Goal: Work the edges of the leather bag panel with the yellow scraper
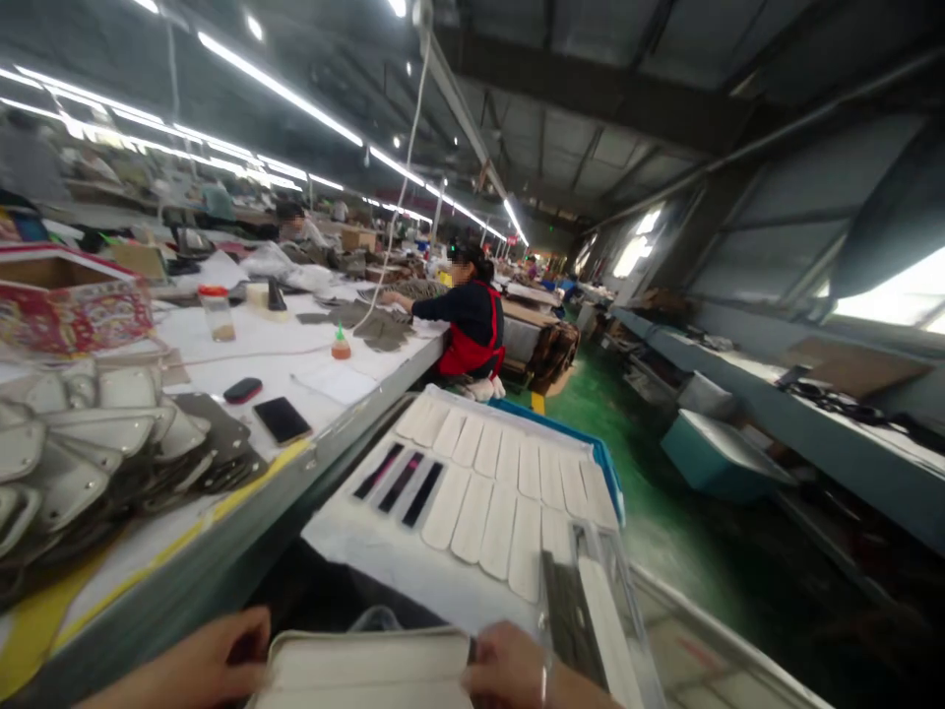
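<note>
At the bottom edge my left hand point(199, 662) and my right hand point(506, 670) grip the two ends of a stack of white flat pieces point(369, 670), fingers curled over its far edge. Just beyond it lies a white board point(384, 556) covered with rows of white oblong pieces point(509, 483) and three black strips point(403, 483).
A long worktable point(295, 379) runs on my left, bearing piled grey and white shoe parts point(89, 443), a phone point(282, 420), a glue bottle point(341, 344) and a jar point(218, 312). A person in a red apron point(469, 325) works farther along. A blue tray point(576, 438) and green floor point(664, 502) lie right.
</note>
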Action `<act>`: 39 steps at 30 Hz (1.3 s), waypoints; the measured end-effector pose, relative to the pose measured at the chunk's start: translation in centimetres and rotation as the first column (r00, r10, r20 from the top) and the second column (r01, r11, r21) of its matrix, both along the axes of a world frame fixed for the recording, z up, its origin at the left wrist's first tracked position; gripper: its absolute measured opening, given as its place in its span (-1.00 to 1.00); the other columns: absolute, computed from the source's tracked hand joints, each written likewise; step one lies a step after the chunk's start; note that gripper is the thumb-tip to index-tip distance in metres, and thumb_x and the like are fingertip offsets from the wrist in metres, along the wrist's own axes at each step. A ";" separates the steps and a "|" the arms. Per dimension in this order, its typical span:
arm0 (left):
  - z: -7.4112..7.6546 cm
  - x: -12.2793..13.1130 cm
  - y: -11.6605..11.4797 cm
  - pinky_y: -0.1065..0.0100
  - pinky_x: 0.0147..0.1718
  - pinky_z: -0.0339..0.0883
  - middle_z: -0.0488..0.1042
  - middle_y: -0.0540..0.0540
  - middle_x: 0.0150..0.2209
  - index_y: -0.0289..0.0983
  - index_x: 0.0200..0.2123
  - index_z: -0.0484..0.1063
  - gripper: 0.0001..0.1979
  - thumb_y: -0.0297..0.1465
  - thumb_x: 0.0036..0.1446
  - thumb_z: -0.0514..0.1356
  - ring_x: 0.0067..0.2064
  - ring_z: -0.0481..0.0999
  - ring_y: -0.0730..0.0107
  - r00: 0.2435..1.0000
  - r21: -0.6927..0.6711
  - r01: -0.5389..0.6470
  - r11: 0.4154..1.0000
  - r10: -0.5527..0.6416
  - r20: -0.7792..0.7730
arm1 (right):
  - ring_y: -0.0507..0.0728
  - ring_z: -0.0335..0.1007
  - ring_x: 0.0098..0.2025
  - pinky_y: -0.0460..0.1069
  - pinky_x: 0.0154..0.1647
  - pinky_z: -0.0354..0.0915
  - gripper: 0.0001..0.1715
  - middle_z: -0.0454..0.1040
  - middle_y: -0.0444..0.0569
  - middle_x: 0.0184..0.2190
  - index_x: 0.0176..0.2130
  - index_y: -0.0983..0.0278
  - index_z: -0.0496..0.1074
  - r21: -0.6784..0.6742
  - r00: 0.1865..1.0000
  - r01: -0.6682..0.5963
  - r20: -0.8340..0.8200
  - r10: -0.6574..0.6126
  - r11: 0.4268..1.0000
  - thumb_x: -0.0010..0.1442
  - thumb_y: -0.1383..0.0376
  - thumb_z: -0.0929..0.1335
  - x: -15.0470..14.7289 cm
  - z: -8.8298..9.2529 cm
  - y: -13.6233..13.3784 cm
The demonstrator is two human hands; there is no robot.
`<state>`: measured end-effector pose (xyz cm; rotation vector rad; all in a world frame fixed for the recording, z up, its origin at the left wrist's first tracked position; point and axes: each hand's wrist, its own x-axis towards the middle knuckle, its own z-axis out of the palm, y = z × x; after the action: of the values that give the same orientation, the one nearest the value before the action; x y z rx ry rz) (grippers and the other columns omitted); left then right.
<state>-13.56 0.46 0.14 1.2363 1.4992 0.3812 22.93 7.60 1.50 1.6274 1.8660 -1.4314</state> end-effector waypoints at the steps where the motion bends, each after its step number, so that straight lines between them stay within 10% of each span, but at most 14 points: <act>1: 0.0 0.3 0.5 0.20 -0.13 0.31 0.48 -0.02 -0.22 -0.20 -0.28 0.43 -0.64 -0.12 -0.14 0.26 -0.11 0.42 0.15 0.999 0.123 0.021 0.992 -0.016 -0.045 | 0.06 0.36 -0.53 -0.07 -0.57 0.29 -0.65 0.43 -0.09 -0.51 -0.21 0.34 0.36 0.083 0.999 0.032 -0.046 -0.028 0.996 0.06 0.14 0.33 0.4 -0.5 0.0; 5: 1.3 4.7 3.6 0.22 0.12 0.03 0.29 -0.09 0.11 -0.19 0.07 0.26 -0.47 -0.21 0.00 0.16 0.12 0.24 0.18 0.964 0.335 0.250 0.909 -0.201 -0.174 | 0.04 0.39 -0.31 -0.07 -0.30 0.32 -0.31 0.42 -0.01 -0.16 0.00 0.26 0.25 0.437 0.954 0.073 -0.291 0.064 0.897 -0.13 0.20 0.44 1.2 -0.8 0.9; 11: 2.0 12.9 7.3 0.38 -0.22 0.29 0.52 -0.03 -0.19 -0.19 -0.13 0.46 -0.68 -0.43 0.01 0.08 -0.21 0.47 0.28 0.797 0.341 0.591 0.731 -0.595 -0.106 | 0.06 0.35 -0.25 -0.07 -0.19 0.22 -0.78 0.47 -0.07 -0.32 -0.22 0.26 0.43 0.637 0.859 -0.295 -0.148 0.489 0.712 0.13 0.29 0.26 -0.2 -0.8 2.0; 17: 1.3 13.7 7.4 0.43 -0.30 0.24 0.53 -0.02 -0.34 -0.20 -0.22 0.50 -0.70 -0.41 0.13 -0.02 -0.30 0.47 0.31 0.774 0.339 0.618 0.709 -0.625 -0.103 | 0.04 0.33 -0.29 -0.09 -0.29 0.17 -0.74 0.46 -0.09 -0.39 -0.33 0.25 0.42 0.643 0.803 -0.481 0.052 0.593 0.596 0.20 0.28 0.18 -0.5 -1.1 2.2; 23: 0.3 14.8 5.5 0.31 -0.27 0.29 0.51 -0.16 -0.21 -0.27 -0.11 0.41 -0.64 -0.55 0.07 -0.05 -0.22 0.49 0.17 0.611 0.255 0.780 0.571 -0.609 -0.506 | 0.07 0.33 -0.31 -0.05 -0.39 0.13 -0.60 0.45 0.00 -0.37 -0.30 0.30 0.38 0.669 0.720 -0.591 0.187 0.668 0.450 0.26 0.19 0.08 -0.4 -1.1 1.1; 26: -0.9 15.0 4.5 0.15 -0.15 0.29 0.38 -0.33 -0.01 -0.39 0.10 0.19 -0.50 -0.60 0.05 -0.07 -0.08 0.43 0.05 0.511 0.227 0.842 0.489 -0.590 -0.626 | 0.08 0.35 -0.32 -0.04 -0.38 0.14 -0.53 0.47 0.01 -0.36 -0.30 0.30 0.42 0.654 0.745 -0.573 0.164 0.647 0.494 0.27 0.16 0.06 -0.6 -1.0 1.3; 31: -1.2 15.0 4.0 0.08 -0.13 0.31 0.33 -0.42 0.01 -0.47 0.13 0.11 -0.51 -0.61 0.10 -0.09 -0.05 0.41 0.03 0.417 0.230 0.898 0.374 -0.564 -0.713 | 0.06 0.38 -0.32 -0.09 -0.34 0.18 -0.65 0.52 -0.09 -0.39 -0.31 0.23 0.51 0.464 0.840 -0.465 -0.039 0.541 0.754 0.18 0.14 0.22 -1.6 -1.2 3.6; 39: -0.5 13.2 4.6 0.09 -0.07 0.29 0.35 -0.33 0.02 -0.39 0.15 0.12 -0.50 -0.58 0.10 -0.07 -0.01 0.39 0.06 0.543 0.273 0.834 0.479 -0.626 -0.559 | 0.10 0.41 -0.19 -0.10 -0.19 0.25 -0.57 0.52 -0.08 -0.24 -0.07 0.23 0.44 0.150 0.861 -0.431 -0.225 0.455 0.890 0.03 0.20 0.37 -2.9 -2.1 5.8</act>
<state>-0.40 5.10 -0.40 2.4019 0.9910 -0.1046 20.05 13.36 -0.64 0.9748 2.2929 -1.4069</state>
